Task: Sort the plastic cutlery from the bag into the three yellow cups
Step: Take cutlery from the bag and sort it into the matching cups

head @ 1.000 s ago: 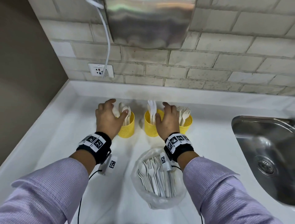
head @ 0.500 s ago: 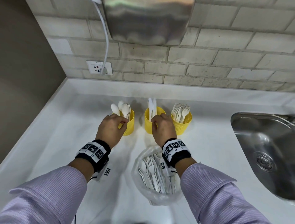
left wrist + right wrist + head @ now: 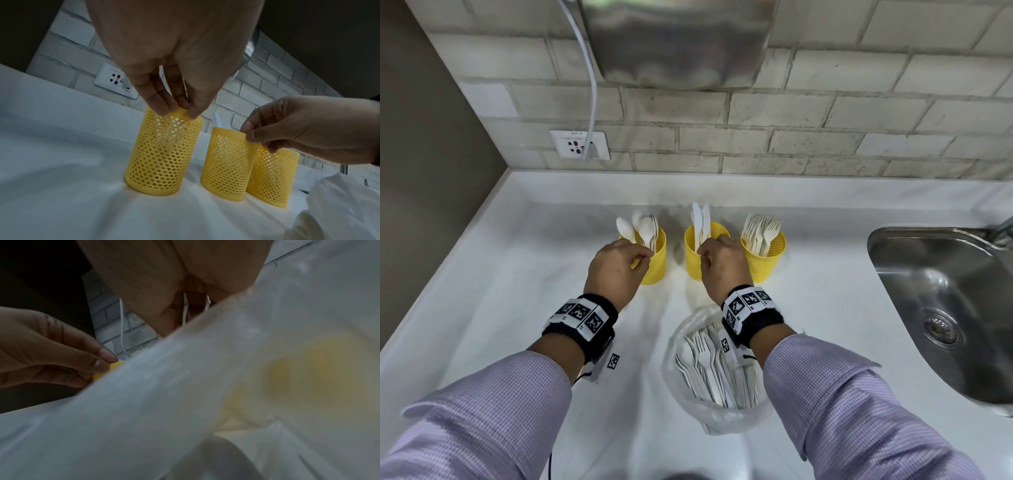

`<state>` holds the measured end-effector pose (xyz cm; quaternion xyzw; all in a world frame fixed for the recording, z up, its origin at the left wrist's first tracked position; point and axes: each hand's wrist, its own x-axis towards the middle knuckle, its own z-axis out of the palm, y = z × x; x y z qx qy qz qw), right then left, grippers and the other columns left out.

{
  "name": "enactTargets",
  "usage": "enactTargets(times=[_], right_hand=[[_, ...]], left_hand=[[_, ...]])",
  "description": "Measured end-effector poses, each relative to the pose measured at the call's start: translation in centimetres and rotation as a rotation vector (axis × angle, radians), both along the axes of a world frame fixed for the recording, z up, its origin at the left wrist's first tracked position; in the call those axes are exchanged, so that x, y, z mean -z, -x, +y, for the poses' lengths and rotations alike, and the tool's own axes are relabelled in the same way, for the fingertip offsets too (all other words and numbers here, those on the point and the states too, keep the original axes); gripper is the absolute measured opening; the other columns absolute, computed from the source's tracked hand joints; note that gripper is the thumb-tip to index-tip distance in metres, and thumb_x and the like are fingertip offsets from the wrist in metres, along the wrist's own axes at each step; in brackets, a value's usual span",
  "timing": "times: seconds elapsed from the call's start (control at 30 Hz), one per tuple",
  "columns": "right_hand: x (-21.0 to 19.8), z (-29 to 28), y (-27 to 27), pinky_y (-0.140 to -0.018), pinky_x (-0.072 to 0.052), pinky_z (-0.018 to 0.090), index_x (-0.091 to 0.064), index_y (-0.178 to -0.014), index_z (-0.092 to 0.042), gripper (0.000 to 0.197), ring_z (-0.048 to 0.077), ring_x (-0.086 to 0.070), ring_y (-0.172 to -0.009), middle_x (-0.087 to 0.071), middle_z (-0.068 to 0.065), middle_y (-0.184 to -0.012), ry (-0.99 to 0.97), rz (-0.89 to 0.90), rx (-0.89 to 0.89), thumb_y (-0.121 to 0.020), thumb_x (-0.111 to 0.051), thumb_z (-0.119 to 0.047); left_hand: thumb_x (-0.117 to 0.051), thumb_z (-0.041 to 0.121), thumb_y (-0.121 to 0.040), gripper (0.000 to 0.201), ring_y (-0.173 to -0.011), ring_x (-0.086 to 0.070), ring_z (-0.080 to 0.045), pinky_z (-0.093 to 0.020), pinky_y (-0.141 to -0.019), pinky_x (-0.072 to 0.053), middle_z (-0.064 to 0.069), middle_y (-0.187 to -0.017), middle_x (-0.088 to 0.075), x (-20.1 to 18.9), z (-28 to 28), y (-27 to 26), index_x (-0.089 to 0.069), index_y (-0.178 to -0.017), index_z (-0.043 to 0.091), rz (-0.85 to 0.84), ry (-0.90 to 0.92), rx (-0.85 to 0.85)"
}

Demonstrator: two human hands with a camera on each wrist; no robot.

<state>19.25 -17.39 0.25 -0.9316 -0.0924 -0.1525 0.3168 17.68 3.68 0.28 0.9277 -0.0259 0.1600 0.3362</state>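
Three yellow mesh cups stand in a row: the left cup (image 3: 655,263) holds white spoons (image 3: 643,228), the middle cup (image 3: 692,260) knives (image 3: 700,219), the right cup (image 3: 768,257) forks (image 3: 760,229). My left hand (image 3: 645,256) pinches the near rim of the left cup (image 3: 162,154) between thumb and fingers (image 3: 162,107). My right hand (image 3: 703,255) pinches the near rim of the middle cup (image 3: 226,162). A clear plastic bag (image 3: 688,404) with several white forks lies under my right wrist. In the right wrist view the bag (image 3: 164,402) hides most.
A steel sink (image 3: 941,308) is set into the white counter (image 3: 517,291) at the right. Behind the cups is a brick wall with a socket (image 3: 578,145), a white cable (image 3: 594,85) and a steel dispenser (image 3: 681,41).
Both hands have drawn back from over the cups' tops, and their fingers have curled onto the near rims. The cups and bag stay in place.
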Motion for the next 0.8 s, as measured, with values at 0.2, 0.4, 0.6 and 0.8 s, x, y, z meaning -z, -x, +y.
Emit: enactTargets(times=[0.2, 0.4, 0.6, 0.8], right_hand=[[0.03, -0.06, -0.11, -0.08, -0.051, 0.044, -0.074, -0.089, -0.007, 0.015, 0.041, -0.058, -0.085, -0.066, 0.017, -0.087, -0.008, 0.0, 0.009, -0.083, -0.066, 0.005], [-0.11, 0.05, -0.04, -0.082, -0.052, 0.044, -0.074, -0.089, -0.006, 0.014, 0.042, -0.059, -0.087, -0.067, 0.018, -0.088, -0.01, 0.003, 0.017, -0.082, -0.067, 0.005], [-0.42, 0.09, 0.19, -0.082, -0.051, 0.044, -0.074, -0.086, -0.005, 0.015, 0.041, -0.059, -0.081, -0.067, 0.017, -0.084, -0.011, -0.009, 0.015, -0.081, -0.068, 0.007], [-0.44, -0.01, 0.16, -0.084, -0.053, 0.046, -0.074, -0.096, -0.008, 0.012, 0.041, -0.06, -0.091, -0.067, 0.017, -0.096, 0.002, 0.025, 0.013, -0.086, -0.067, -0.004]], left_hand=[[-0.076, 0.012, -0.087, 0.015, -0.078, -0.063, -0.02, -0.037, -0.075, -0.056, 0.002, -0.088, -0.071, 0.0, -0.31, 0.06, -0.081, -0.093, 0.024, 0.016, 0.022, 0.023], [-0.076, 0.012, -0.087, 0.013, -0.077, -0.062, -0.02, -0.038, -0.074, -0.056, 0.003, -0.087, -0.071, 0.04, -0.75, 0.12, -0.082, -0.093, 0.023, 0.001, 0.019, 0.046], [-0.076, 0.01, -0.086, 0.013, -0.075, -0.062, -0.02, -0.039, -0.075, -0.056, 0.001, -0.084, -0.071, -0.04, -0.74, 0.05, -0.082, -0.092, 0.022, -0.006, 0.028, 0.045], [-0.076, 0.015, -0.088, 0.012, -0.081, -0.064, -0.02, -0.041, -0.078, -0.057, 0.001, -0.093, -0.072, -0.35, -0.8, 0.59, -0.08, -0.098, 0.021, 0.008, 0.034, 0.03]])
